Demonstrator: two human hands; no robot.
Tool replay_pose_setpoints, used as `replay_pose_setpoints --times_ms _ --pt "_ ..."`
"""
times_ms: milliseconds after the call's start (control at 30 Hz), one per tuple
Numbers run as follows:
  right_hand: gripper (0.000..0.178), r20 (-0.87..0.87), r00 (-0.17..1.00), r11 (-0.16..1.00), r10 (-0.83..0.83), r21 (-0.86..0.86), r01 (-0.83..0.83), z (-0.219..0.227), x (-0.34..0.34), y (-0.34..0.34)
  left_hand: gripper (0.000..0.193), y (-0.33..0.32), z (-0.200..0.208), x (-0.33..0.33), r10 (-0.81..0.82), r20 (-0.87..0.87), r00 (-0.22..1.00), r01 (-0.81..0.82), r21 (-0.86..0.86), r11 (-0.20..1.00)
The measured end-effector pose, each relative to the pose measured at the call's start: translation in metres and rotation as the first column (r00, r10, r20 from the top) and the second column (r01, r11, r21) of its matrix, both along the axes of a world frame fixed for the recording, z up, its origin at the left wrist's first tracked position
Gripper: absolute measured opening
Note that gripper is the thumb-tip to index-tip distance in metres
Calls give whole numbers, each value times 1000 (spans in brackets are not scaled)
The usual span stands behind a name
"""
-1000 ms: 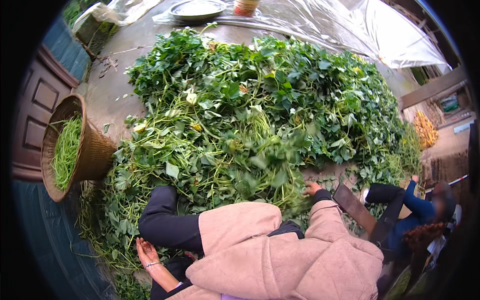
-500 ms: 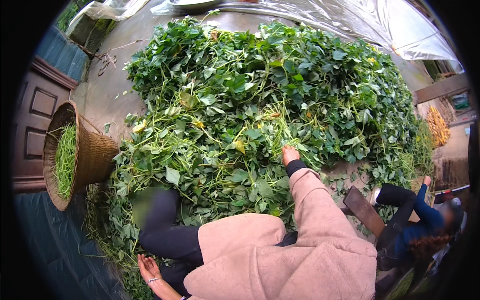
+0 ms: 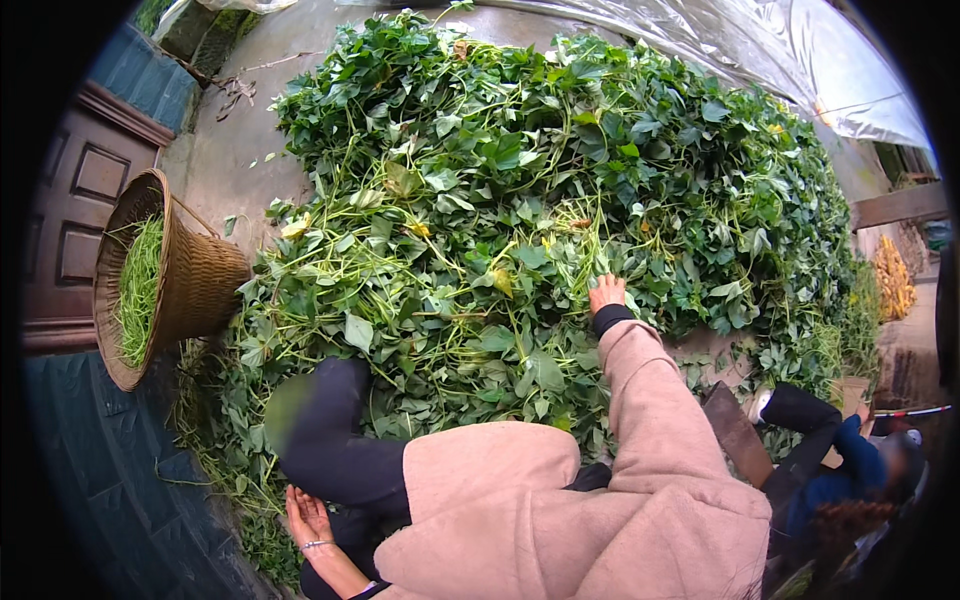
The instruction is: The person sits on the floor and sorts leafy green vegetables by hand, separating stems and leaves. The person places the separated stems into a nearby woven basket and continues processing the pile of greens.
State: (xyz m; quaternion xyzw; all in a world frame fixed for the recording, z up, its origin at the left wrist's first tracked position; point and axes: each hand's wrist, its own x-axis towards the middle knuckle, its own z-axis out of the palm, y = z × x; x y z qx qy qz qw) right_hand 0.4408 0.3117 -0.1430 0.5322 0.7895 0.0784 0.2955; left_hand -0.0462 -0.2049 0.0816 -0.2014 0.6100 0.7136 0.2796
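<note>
A broad heap of green leafy vines, with pale stems and a few yellow leaves, spreads in front of me. My right hand reaches out to the middle of the heap, back of the hand up. Its fingers point forward, apart, with the tips among leaves and pale stems; I see nothing gripped. Low on the left, beside my dark-trousered leg, my left hand hangs palm up over the heap's near edge. Its fingers are loosely spread and empty, with a bracelet at the wrist.
A wicker basket holding cut green stems leans at the left, before a brown door. Clear plastic sheeting lies at the back. Another person sits at right by a brown board. Orange-yellow produce lies beyond.
My right hand has turned slightly, with fingers reaching forward into the stems. The view has shifted, so the heap appears a little further right. The other person's hand has come down.
</note>
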Motion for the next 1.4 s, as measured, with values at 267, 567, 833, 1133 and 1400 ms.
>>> replay_pose_setpoints --times_ms 267,567,833,1133,1400 --pt "29 -218 976 867 -2 -486 -106 33 -1 27 32 -3 -6 -7 -18 -3 1000 18 42 999" --pt "31 -627 779 945 10 -250 -213 150 -52 -21 31 -1 -6 -10 -7 -19 1000 7 14 1000" --pt "20 -971 139 960 -197 -220 -174 251 -118 6 33 -9 -8 -15 -5 -24 1000 6 60 998" --pt "20 -431 -630 681 -646 -699 -219 296 -186 -12 30 54 56 -13 26 -420 907 -96 -146 985" --pt "20 -450 -474 646 -757 -623 -441 346 -242 -66 33 290 44 107 -845 -426 323 779 -387 493"
